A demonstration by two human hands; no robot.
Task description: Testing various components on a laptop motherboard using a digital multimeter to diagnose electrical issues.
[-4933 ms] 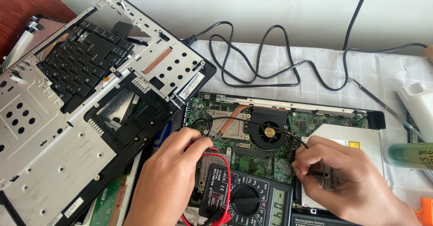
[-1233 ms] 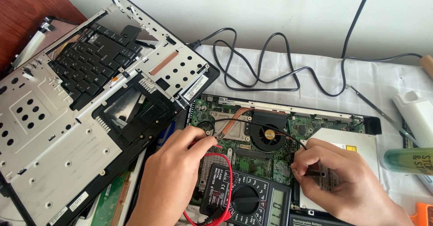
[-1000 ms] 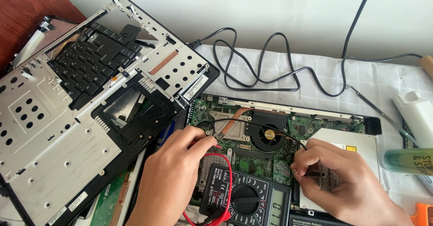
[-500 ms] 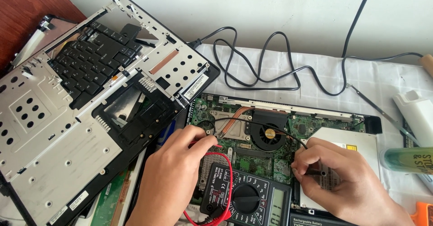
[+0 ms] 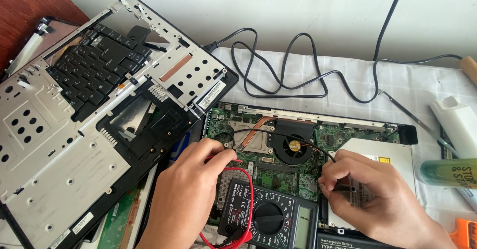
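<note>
An opened laptop base with a green motherboard (image 5: 278, 172), copper heat pipe and round fan (image 5: 294, 147) lies in front of me. My left hand (image 5: 191, 189) pinches a red test probe (image 5: 224, 157) against the board's left side. My right hand (image 5: 377, 194) grips a black test probe (image 5: 343, 187) at the board's right side, next to the silver optical drive (image 5: 385, 154). A black multimeter (image 5: 271, 218) with a round dial lies on the board between my hands, with its red lead (image 5: 248, 199) looping around it.
A flipped laptop top cover with the keyboard's underside (image 5: 94, 115) leans at the left. A black power cable (image 5: 298, 75) coils on the white cloth behind. A white bottle (image 5: 459, 122), a green tube (image 5: 447, 172) and an orange object (image 5: 464, 231) sit at the right.
Both hands stay on the probes in almost the same spots. The view has shifted slightly; nothing was picked up or let go.
</note>
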